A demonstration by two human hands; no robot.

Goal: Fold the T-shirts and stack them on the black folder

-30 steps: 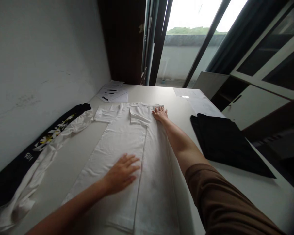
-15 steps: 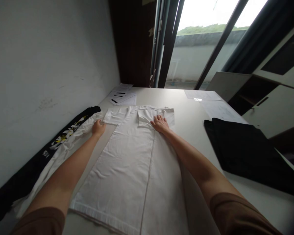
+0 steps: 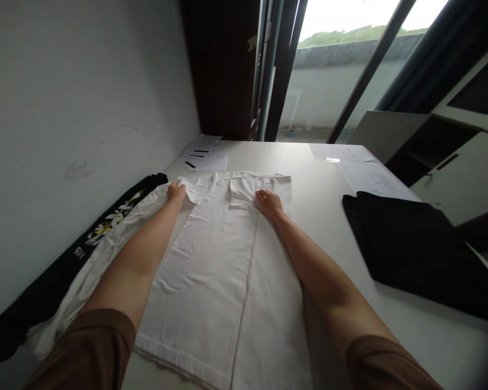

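Note:
A white T-shirt (image 3: 211, 254) lies spread on the table, its hem towards me. Its right side is folded inward along a long straight edge, and the right sleeve (image 3: 241, 194) lies doubled back on top. My left hand (image 3: 176, 193) is closed on the outer end of the left sleeve (image 3: 199, 187), which is bunched and slightly raised. On the folded right sleeve rests my right hand (image 3: 269, 202), its fingers a little bent and not gripping the cloth.
Along the wall on the left lie a crumpled white garment (image 3: 106, 260) and a black garment with a printed pattern (image 3: 49, 287). A folded black garment (image 3: 418, 249) lies on the right. Papers (image 3: 205, 154) and clear sheets (image 3: 341, 153) lie at the table's (image 3: 268, 157) far end.
My left hand has moved up and right with the left sleeve end, which is now bunched inward. My right hand's fingers, flat and spread before, are now more bent.

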